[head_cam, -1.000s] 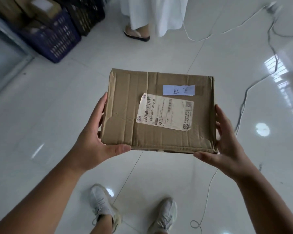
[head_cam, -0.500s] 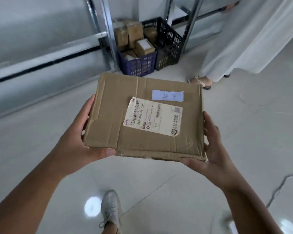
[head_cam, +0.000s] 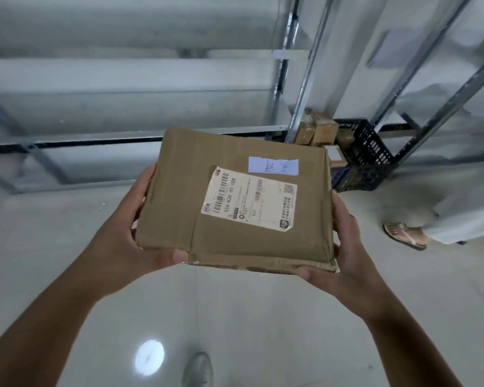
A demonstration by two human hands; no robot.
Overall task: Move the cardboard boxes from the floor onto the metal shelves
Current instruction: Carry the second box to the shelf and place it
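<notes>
I carry a flat brown cardboard box (head_cam: 179,196) with a white shipping label and a small handwritten note on its top. My left hand (head_cam: 129,236) grips its left side, thumb under the near edge. My right hand (head_cam: 349,255) grips its right side in the same way. The box is level, held above the floor. Behind it stand the metal shelves (head_cam: 140,132), with long grey boards and steel uprights.
A black crate (head_cam: 366,163) and a blue basket, partly hidden behind the box, sit on the floor by the shelf upright, holding several small cardboard boxes (head_cam: 319,132). A person in white clothing with a sandalled foot (head_cam: 405,236) stands at the right. The floor is glossy tile.
I have turned from the open floor toward the shelves, which now fill the upper view. The box stays in both hands. The crates and the standing person shifted to the right.
</notes>
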